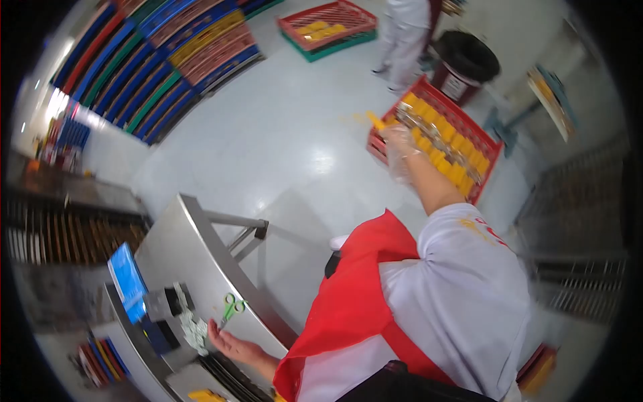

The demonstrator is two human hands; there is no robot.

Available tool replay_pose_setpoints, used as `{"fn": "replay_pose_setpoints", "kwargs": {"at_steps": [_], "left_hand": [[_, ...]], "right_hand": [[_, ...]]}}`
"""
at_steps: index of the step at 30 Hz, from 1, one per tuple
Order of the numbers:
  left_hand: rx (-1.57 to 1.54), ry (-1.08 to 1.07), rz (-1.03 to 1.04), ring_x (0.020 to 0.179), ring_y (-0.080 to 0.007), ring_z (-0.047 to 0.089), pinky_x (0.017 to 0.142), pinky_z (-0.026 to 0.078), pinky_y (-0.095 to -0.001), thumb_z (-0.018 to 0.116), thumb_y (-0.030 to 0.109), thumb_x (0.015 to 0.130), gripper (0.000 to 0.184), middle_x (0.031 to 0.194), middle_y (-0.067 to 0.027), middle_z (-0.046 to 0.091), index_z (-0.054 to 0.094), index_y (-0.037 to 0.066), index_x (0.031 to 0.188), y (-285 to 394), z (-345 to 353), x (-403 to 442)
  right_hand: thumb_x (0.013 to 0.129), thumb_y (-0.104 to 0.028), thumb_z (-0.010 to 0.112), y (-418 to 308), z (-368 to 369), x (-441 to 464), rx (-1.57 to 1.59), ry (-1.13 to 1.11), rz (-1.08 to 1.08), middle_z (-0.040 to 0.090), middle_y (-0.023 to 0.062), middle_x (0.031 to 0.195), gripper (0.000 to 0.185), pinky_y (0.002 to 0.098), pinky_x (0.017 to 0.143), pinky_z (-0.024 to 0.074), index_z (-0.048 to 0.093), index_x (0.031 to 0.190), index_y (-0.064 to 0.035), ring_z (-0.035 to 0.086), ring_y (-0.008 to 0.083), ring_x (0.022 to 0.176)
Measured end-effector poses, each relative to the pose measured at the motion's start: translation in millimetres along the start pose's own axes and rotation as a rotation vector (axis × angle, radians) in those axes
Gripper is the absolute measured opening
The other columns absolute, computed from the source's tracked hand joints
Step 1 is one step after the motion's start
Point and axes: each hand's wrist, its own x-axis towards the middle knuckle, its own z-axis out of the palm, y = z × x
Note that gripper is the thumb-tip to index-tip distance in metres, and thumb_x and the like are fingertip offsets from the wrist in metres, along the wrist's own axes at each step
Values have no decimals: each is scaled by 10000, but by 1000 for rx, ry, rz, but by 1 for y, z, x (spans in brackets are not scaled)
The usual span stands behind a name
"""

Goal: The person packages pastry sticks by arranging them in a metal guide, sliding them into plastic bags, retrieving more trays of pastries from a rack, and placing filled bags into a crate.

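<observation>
My right hand (400, 142), in a clear plastic glove, reaches over the near-left side of a red crate (489, 151). Its fingers are closed on a slim yellow piece (376, 120) that sticks out past the crate's edge; its exact kind is unclear. Rows of similar yellow pieces (439, 126) lie in the crate, with crinkled clear wrapping among them. Over the steel table (194, 258), my left hand (234, 347) is open, fingers stretched, and appears to hold nothing. Beside its fingertips lie green-handled scissors (231, 308) and a crumpled pale wrapper (194, 331).
On the table sit a blue packet (127, 281) and dark trays (231, 378). Stacked coloured crates (154, 67) line the back left. Another red crate (328, 27) stands on the floor. Behind my crate are a dark bin (465, 63) and a person in white trousers (404, 47).
</observation>
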Motion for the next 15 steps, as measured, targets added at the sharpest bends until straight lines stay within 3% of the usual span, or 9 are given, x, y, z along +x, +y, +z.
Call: {"fn": "replay_pose_setpoints", "kwargs": {"at_steps": [1,2,4,5,7,10,15], "left_hand": [[-23,-54,22,1117,-221,452,984,306,-340,378,159,932,323,1200,-133,482,460,-21,1188,-5,8,12],[-54,-177,20,1116,-219,453,981,308,-340,379,160,931,322,1196,-135,486,465,-23,1182,-5,26,20],[-109,-342,38,1105,-216,459,974,311,-334,389,168,930,318,1176,-131,496,480,-24,1165,-7,54,29],[-129,-363,42,1105,-216,459,974,311,-334,389,168,930,318,1176,-131,496,480,-24,1165,-5,65,29],[-263,-425,77,1091,-215,467,968,317,-330,393,175,929,320,1158,-124,503,482,-26,1162,5,83,27],[-262,-480,67,1073,-207,473,954,328,-324,395,157,920,306,1146,-120,507,499,-31,1138,15,106,8],[-145,-649,118,1043,-208,495,941,341,-317,424,130,898,263,1090,-118,542,542,-26,1073,45,131,-1]], "right_hand": [[761,-263,540,37,-24,-33,142,137,16,633,178,799,273,398,634,475,640,841,-22,621,294,746],[757,-233,541,44,-65,-65,94,179,339,637,182,808,247,396,632,478,646,835,-24,624,302,750],[736,-164,549,143,-60,-90,-357,-11,479,644,186,848,200,390,652,494,654,839,-29,633,305,766],[736,-152,539,108,-99,-154,-856,-361,32,644,183,890,205,393,680,505,657,857,-36,635,309,793],[744,-160,538,165,-77,-209,-734,-538,256,640,172,875,198,391,661,500,655,850,-41,629,292,774],[756,-171,537,220,-49,-251,-403,-518,722,635,156,851,189,389,633,492,653,840,-48,620,267,746],[777,-191,535,255,-62,-216,-206,-409,849,625,129,813,179,384,586,478,649,823,-61,605,224,699]]}}
